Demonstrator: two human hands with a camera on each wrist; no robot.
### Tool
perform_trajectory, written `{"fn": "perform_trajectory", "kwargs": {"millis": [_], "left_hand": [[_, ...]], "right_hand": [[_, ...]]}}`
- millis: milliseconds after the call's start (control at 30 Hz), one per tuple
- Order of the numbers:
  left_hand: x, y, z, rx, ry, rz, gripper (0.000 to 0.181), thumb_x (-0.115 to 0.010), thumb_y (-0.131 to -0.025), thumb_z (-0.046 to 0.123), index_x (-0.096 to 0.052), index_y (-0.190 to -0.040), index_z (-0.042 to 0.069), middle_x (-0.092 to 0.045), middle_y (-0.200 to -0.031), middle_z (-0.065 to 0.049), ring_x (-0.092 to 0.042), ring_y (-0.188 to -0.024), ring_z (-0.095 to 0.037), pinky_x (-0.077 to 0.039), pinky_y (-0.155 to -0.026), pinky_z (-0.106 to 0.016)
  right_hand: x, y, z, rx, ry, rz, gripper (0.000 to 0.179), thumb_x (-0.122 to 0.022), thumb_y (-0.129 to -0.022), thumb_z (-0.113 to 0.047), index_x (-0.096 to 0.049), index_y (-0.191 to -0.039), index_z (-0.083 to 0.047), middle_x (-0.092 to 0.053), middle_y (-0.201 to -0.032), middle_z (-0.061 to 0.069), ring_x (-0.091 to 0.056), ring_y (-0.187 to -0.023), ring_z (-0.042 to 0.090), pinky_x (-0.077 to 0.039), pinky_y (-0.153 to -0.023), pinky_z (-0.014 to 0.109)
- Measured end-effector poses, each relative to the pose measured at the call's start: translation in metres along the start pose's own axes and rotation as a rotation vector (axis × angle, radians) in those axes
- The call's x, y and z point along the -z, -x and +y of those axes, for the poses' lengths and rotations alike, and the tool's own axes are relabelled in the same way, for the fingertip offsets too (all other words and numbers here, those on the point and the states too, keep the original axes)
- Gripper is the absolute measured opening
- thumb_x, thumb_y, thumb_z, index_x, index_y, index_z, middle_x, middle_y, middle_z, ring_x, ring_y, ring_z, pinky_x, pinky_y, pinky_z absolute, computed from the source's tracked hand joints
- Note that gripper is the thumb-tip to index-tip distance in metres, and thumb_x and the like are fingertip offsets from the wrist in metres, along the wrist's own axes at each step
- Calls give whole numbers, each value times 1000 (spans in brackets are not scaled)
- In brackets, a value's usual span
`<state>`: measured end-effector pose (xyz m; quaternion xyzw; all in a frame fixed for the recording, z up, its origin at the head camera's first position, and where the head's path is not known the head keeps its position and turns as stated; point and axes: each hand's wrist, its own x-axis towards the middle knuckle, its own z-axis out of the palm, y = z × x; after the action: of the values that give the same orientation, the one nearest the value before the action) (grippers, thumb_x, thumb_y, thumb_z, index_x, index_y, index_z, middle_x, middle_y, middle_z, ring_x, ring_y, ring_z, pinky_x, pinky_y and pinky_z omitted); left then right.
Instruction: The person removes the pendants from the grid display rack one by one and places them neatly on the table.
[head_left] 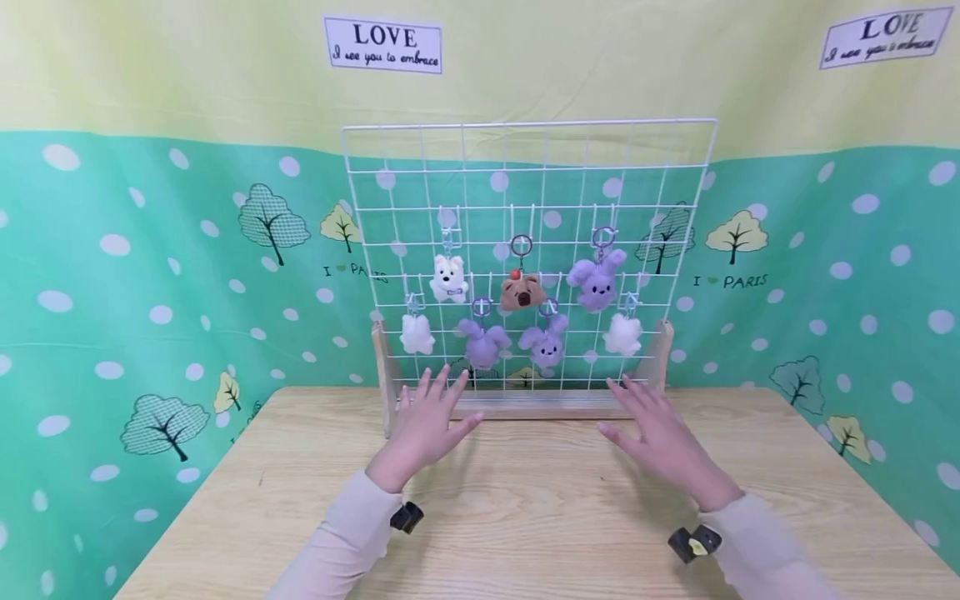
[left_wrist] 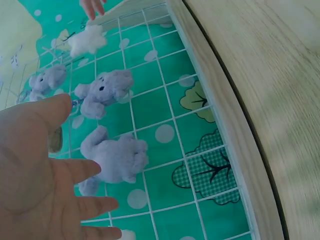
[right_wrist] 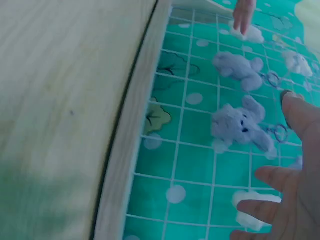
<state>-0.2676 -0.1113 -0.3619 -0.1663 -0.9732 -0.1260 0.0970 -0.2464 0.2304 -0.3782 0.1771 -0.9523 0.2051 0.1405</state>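
A white wire grid rack (head_left: 530, 124) stands in a wooden base, hung with plush keychains. In its upper row are a white dog (head_left: 449, 279), a brown bear (head_left: 522, 292) and a purple rabbit (head_left: 597, 283). Lower down hang a white plush (head_left: 417, 333), a purple rabbit seen from behind (head_left: 483, 343), a purple rabbit facing forward (head_left: 546, 343) and another white plush (head_left: 623, 334). My left hand (head_left: 426, 425), fingers spread, is before the rack's lower left and holds nothing. Also spread and bare, my right hand (head_left: 663, 432) is before the lower right.
The rack's wooden base (head_left: 543, 408) sits toward the back of a light wood table (head_left: 540, 517). Behind it hangs a green and yellow cloth (head_left: 97, 292) with dots and trees, which also closes in both sides. Each wrist carries a black device.
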Motion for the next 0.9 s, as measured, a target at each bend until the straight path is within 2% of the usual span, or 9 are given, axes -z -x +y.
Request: {"fn": "perform_trajectory", "kwargs": {"millis": [167, 267, 433, 667, 900], "left_hand": [[4, -1, 1, -10, 30, 45, 69, -45, -92, 58, -28, -149, 22, -23, -154, -13, -16, -141, -38, -14, -109, -65], [6, -3, 1, -24, 54, 78, 68, -45, -93, 57, -29, -148, 20, -27, -153, -13, -20, -140, -37, -17, -109, -62], [7, -3, 0, -54, 115, 140, 66, -47, -94, 53, -31, -148, 17, -32, -150, -14, -26, -138, -37, -22, -109, -60], [13, -4, -3, -115, 195, 304, 58, -56, -94, 38, -42, -141, 8, -46, -141, -16, -41, -129, -37, -34, -102, -59], [24, -12, -10, -148, 290, 458, 51, -54, -95, 37, -50, -134, 5, -55, -132, -14, -48, -122, -34, -39, -101, -52]], "right_hand": [[15, -7, 5, 23, -40, 14, 72, -56, -92, -46, -29, -147, -9, -27, -150, 22, -24, -134, 49, -20, -103, 69], [24, -11, 10, 33, -98, 41, 71, -58, -92, -41, -30, -147, -7, -31, -148, 23, -28, -132, 49, -25, -99, 70], [39, -16, 15, 23, -175, 92, 64, -59, -93, -34, -34, -145, -6, -34, -145, 26, -30, -130, 50, -27, -98, 70], [53, -24, 16, 9, -198, 167, 58, -60, -92, -32, -42, -139, -4, -38, -141, 29, -33, -127, 51, -28, -96, 71], [69, -37, 23, -3, -282, 255, 54, -60, -93, -30, -45, -138, -4, -42, -141, 25, -36, -128, 48, -30, -98, 67]]}}
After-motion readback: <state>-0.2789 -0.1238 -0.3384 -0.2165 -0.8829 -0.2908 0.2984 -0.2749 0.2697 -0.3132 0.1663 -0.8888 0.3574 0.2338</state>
